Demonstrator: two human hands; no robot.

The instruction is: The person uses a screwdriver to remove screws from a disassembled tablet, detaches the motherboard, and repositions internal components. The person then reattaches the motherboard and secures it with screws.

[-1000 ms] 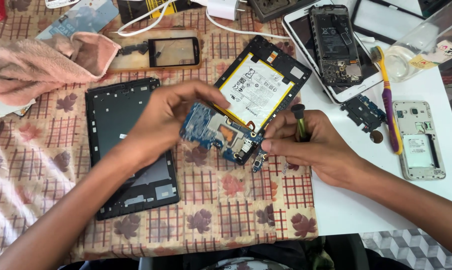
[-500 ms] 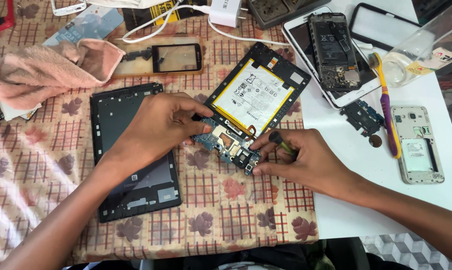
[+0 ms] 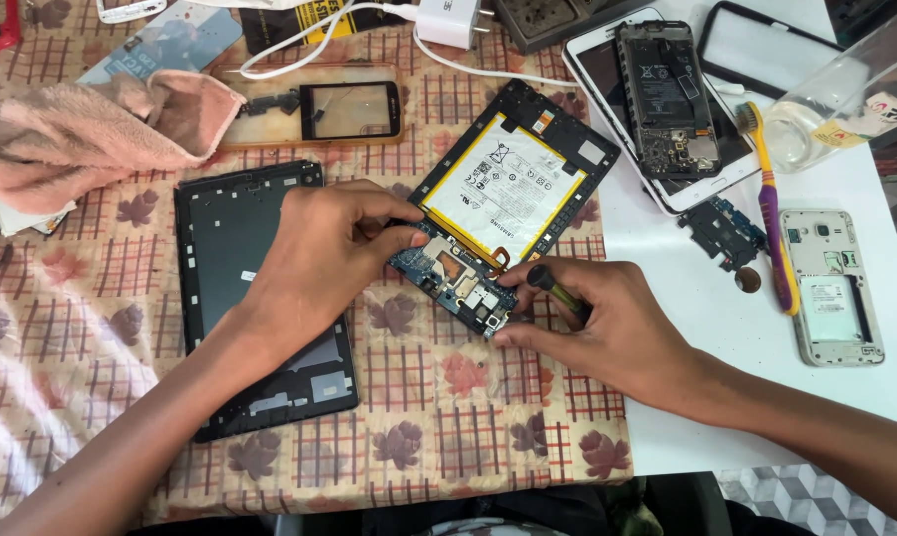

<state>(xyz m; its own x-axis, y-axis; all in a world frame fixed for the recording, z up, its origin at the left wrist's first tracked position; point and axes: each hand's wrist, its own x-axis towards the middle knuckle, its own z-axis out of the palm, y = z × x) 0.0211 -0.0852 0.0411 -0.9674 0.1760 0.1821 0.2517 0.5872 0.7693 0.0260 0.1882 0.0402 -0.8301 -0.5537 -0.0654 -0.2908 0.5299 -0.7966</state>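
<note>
- Board [image 3: 453, 278] lies at the battery's [image 3: 498, 184] lower end, inside the open tablet.
- Left hand [image 3: 319, 248] pinches board's left edge.
- Right hand [image 3: 597, 323] closed round screwdriver [image 3: 557, 290], fingertips on board.
- Risk: a slipped tip could pierce battery or tear flex.

The opened tablet [image 3: 508, 194] shows a matt black plastic frame around a battery wrapped in glossy white foil with a yellow edge; at its lower end sits a blue circuit board [image 3: 446, 278] studded with dull metal shields. Left of the tablet lies a back cover [image 3: 260, 298] of matt black plastic. Under both spreads a tablecloth [image 3: 91, 328] of smooth, slightly shiny checked material with printed leaves. Far left of the tablet, a pink towel [image 3: 81, 129] looks soft and fuzzy. Right of the tablet, the bare table [image 3: 726, 377] is smooth white, and a toothbrush [image 3: 771, 199] there has a glossy purple and yellow plastic handle.
</note>
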